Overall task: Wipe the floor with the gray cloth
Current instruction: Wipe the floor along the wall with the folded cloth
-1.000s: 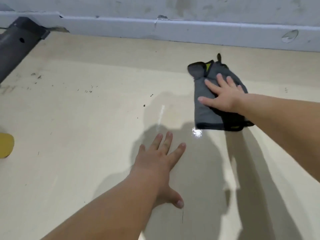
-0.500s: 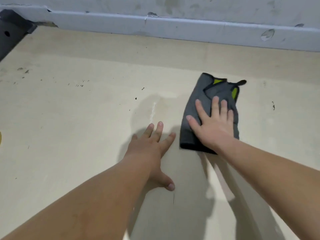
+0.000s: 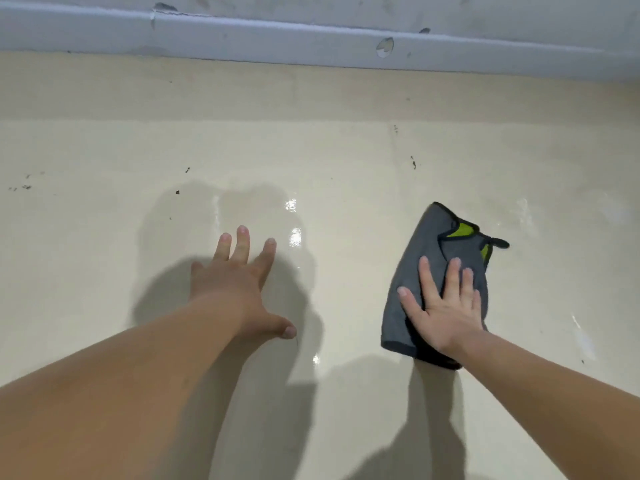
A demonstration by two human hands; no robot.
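Cream floor point(image 3: 346, 150), gray cloth point(image 3: 429, 244) lengthwise toward baseboard point(image 3: 277, 38)

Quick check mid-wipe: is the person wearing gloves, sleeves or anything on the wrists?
No. The left hand and right hand are bare, with no gloves and no rings that show. The left forearm and right forearm are uncovered to the frame edge: no sleeves, watch or bands.

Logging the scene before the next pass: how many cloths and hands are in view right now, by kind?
gray cloth: 1, lying on the floor
Hands: 2, the left hand with straight fingers on the bare floor, the right hand pressing flat on the cloth
Total: 3
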